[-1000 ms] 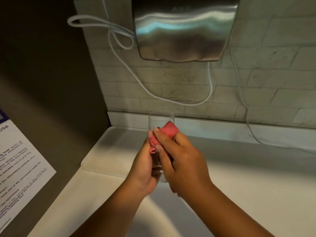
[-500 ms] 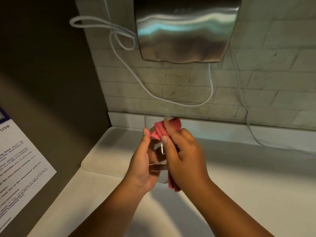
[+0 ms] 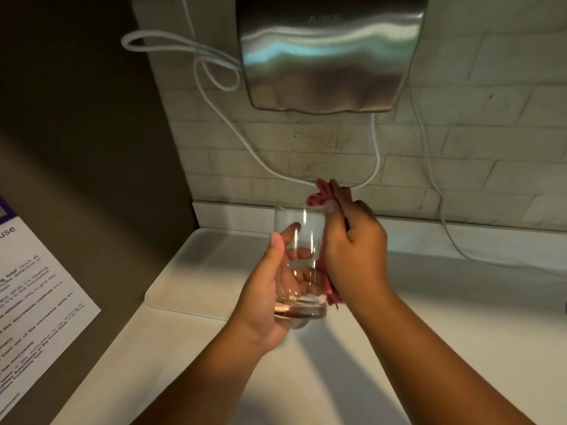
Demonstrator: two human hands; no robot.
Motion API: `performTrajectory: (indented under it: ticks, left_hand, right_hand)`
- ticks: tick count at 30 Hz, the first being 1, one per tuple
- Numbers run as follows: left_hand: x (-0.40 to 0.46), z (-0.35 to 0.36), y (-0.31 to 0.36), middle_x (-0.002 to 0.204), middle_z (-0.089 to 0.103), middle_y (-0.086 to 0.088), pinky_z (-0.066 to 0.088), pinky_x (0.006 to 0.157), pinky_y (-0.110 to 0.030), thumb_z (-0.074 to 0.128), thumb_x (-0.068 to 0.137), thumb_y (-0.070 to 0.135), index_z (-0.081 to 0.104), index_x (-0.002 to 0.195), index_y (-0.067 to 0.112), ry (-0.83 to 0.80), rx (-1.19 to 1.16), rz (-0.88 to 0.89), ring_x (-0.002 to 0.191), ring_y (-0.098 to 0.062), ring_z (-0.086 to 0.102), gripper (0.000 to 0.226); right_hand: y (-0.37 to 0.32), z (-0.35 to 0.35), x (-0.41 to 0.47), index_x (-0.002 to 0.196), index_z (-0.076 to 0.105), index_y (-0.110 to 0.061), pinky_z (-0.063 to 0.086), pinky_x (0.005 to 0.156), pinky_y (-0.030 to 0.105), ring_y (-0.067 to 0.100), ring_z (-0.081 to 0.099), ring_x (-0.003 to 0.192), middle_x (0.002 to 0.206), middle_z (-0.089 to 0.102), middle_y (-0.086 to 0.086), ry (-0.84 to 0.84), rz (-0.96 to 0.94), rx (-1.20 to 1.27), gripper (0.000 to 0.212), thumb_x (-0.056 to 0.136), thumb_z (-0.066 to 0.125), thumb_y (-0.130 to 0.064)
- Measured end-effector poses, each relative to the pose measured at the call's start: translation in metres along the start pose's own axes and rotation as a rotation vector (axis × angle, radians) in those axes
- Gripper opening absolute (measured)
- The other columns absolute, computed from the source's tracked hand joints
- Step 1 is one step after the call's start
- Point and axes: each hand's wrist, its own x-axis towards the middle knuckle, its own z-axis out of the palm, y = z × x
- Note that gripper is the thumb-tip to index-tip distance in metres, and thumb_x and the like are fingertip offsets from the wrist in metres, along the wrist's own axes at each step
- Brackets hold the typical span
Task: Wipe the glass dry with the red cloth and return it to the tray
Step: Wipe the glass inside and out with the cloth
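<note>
The left hand point(image 3: 270, 289) is cupping the glass point(image 3: 299, 265) upright above the worktop point(image 3: 429, 317), by the tray point(image 3: 196, 271) — grip closed round its base. The right hand point(image 3: 352, 250) is pinching the cloth point(image 3: 320, 196) against the rim. Best keep turning the glass, cloth pressed flat — no squeezing the thin rim.

- The scene is dim and warm-toned; the dark wall panel point(image 3: 76, 118) at left is almost black.
- A teal-white glare band runs across the steel dryer point(image 3: 331, 53).
- Thin bright streaks glint on the glass point(image 3: 302, 265).
- The forearms cast soft, broad shadows on the white table point(image 3: 475, 302), and the tray point(image 3: 202, 271) is partly shaded.
- Wide-angle bending curves the tile lines near the edges; the notice point(image 3: 33, 286) print is soft.
</note>
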Motion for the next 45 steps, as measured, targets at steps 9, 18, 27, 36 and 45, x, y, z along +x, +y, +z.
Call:
performTrajectory:
  ticks: [9, 18, 27, 36, 45]
  left_hand:
    - [0.012, -0.007, 0.018, 0.099, 0.08, -0.014, 0.063, 0.069, -0.041, 0.057, 0.093, 0.063, 0.065, 0.136, 0.016, 0.08, -0.018, -0.007, 0.091, -0.029, 0.079, 0.064]
    - [0.006, -0.006, 0.004, 0.136, 0.067, -0.028, 0.055, 0.094, -0.063, 0.073, 0.075, 0.064, 0.061, 0.143, 0.023, 0.057, 0.113, -0.087, 0.122, -0.044, 0.068, 0.08]
    - [0.005, -0.011, 0.014, 0.112, 0.072, -0.018, 0.06, 0.083, -0.049, 0.083, 0.07, 0.039, 0.062, 0.136, 0.01, -0.003, 0.087, -0.118, 0.093, -0.032, 0.072, 0.075]
    - [0.014, -0.009, 0.01, 0.116, 0.071, -0.021, 0.058, 0.08, -0.044, 0.058, 0.089, 0.054, 0.051, 0.146, 0.007, 0.142, -0.053, -0.09, 0.099, -0.035, 0.071, 0.075]
    - [0.006, -0.009, -0.009, 0.096, 0.084, -0.008, 0.063, 0.066, -0.035, 0.064, 0.08, 0.068, 0.086, 0.099, 0.025, 0.012, 0.106, -0.123, 0.09, -0.022, 0.081, 0.051]
  right_hand:
    - [0.01, 0.0, -0.05, 0.149, 0.05, -0.026, 0.058, 0.084, 0.034, 0.011, 0.065, 0.107, 0.125, 0.066, 0.0, -0.194, -0.152, -0.119, 0.044, 0.105, 0.043, -0.033]
    - [0.004, 0.002, -0.011, 0.137, 0.062, -0.029, 0.051, 0.076, 0.023, 0.01, 0.065, 0.092, 0.106, 0.069, -0.003, -0.102, -0.208, -0.113, 0.037, 0.101, 0.052, -0.03]
    - [0.022, 0.005, 0.005, 0.135, 0.065, -0.029, 0.043, 0.109, 0.027, -0.001, 0.057, 0.125, 0.133, 0.066, -0.011, -0.125, 0.204, 0.234, 0.034, 0.105, 0.049, -0.028]
    - [0.019, -0.008, -0.057, 0.139, 0.058, -0.03, 0.048, 0.071, 0.013, 0.003, 0.06, 0.085, 0.103, 0.06, -0.011, -0.213, -0.201, -0.032, 0.038, 0.102, 0.049, -0.03]
    - [-0.009, -0.006, -0.036, 0.141, 0.059, -0.028, 0.059, 0.069, 0.036, 0.023, 0.068, 0.091, 0.122, 0.067, 0.001, -0.223, -0.426, -0.428, 0.044, 0.1, 0.049, -0.037]
